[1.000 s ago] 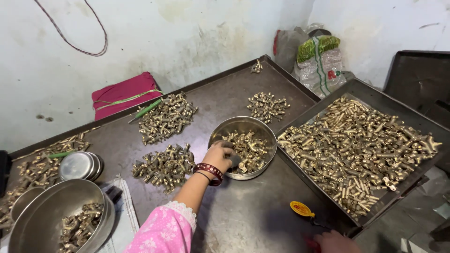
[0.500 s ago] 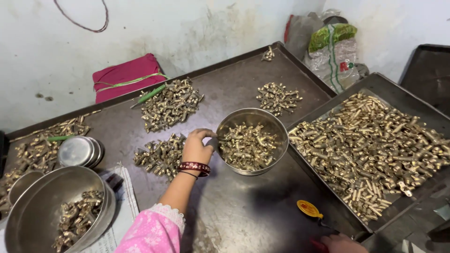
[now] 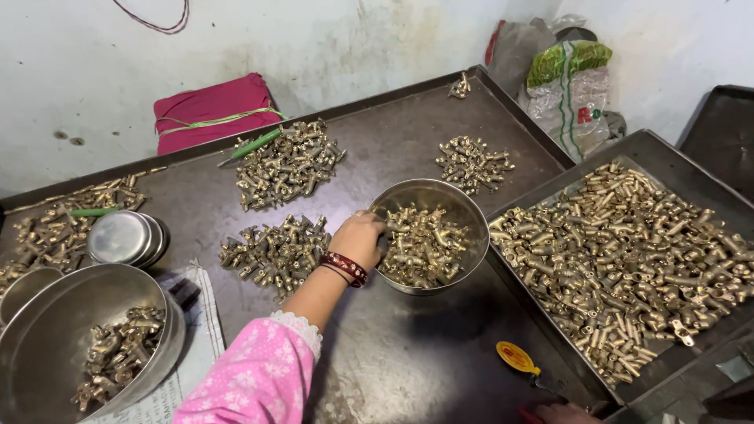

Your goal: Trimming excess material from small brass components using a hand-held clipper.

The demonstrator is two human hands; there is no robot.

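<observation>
Left hand (image 3: 359,238) curled over the near-left rim of 1 round steel bowl (image 3: 463,213), gripping it; bowl mouth up, full of brass fittings (image 3: 420,247) lying every way, just beside the big tray's (image 3: 652,149) left edge. Right hand (image 3: 561,412) barely showing at bottom edge, grip impossible to tell. 3 loose piles (image 3: 287,165) on the table behind, bare metal in front.

pretty even, soft daylight here, nothing harsh. the steel bowl (image 3: 428,235) throws a dark shadow on the worktop (image 3: 408,353) toward the near side. slight glare on the stacked lids (image 3: 126,237) at left. mostly sharp, edges bend a bit.
</observation>
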